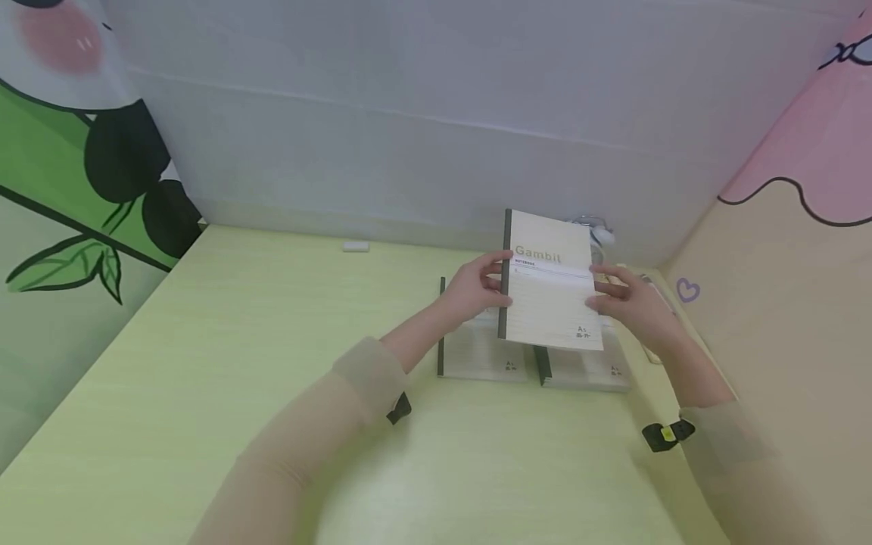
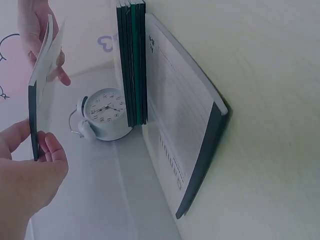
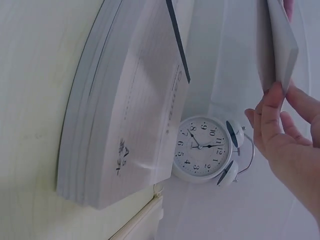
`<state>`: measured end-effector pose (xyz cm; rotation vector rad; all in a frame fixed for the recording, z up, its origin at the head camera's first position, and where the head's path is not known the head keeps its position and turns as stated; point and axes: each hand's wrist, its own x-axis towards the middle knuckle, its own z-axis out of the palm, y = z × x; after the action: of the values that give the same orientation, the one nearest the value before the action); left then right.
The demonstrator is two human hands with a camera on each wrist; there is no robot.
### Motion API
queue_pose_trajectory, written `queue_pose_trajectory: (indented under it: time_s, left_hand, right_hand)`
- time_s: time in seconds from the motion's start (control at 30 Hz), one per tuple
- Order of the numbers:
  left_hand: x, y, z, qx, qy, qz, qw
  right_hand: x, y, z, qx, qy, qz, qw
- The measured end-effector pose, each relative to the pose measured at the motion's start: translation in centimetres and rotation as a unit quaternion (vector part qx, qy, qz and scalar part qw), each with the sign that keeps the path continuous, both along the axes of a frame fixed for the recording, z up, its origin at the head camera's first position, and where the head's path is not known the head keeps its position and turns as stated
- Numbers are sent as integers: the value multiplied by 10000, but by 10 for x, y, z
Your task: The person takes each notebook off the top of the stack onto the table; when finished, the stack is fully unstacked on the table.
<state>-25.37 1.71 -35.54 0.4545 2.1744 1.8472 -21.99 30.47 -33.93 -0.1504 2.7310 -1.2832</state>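
Observation:
A pale notebook (image 1: 552,306) with a dark spine and "Gambit" on its cover is held up above the table. My left hand (image 1: 470,289) pinches it along the spine, thumb in front and fingers behind. On the opposite edge, my right hand (image 1: 636,306) grips the pages between thumb and fingers; the right wrist view shows the leaves slightly parted there. Below lie a similar notebook (image 2: 182,112) on the left and a stack of notebooks (image 3: 140,115) on the right, partly hidden by the held one in the head view.
Behind the stack stands a white twin-bell alarm clock (image 3: 200,150). A flat light-coloured object (image 3: 142,220) with a tan edge lies right of the stack. One small white block (image 1: 356,247) sits at the table's back edge. Painted walls border the yellow-green table (image 1: 272,318).

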Motion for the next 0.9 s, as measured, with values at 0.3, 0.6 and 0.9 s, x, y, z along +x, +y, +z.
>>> queue_pose_trajectory:
  time_s: [0.3, 0.6, 0.9]
  left_hand:
    - [-2, -40, 21, 81, 249, 11, 9997]
    - [-2, -87, 34, -159, 253, -124, 9995]
    - [0, -135, 30, -713, 130, -45, 9974]
  right_hand:
    - [-9, -37, 15, -9, 633, 230, 9977]
    - [-22, -76, 18, 50, 1291, 667, 9894]
    - [-26, -120, 17, 442, 969, 1047, 9888]
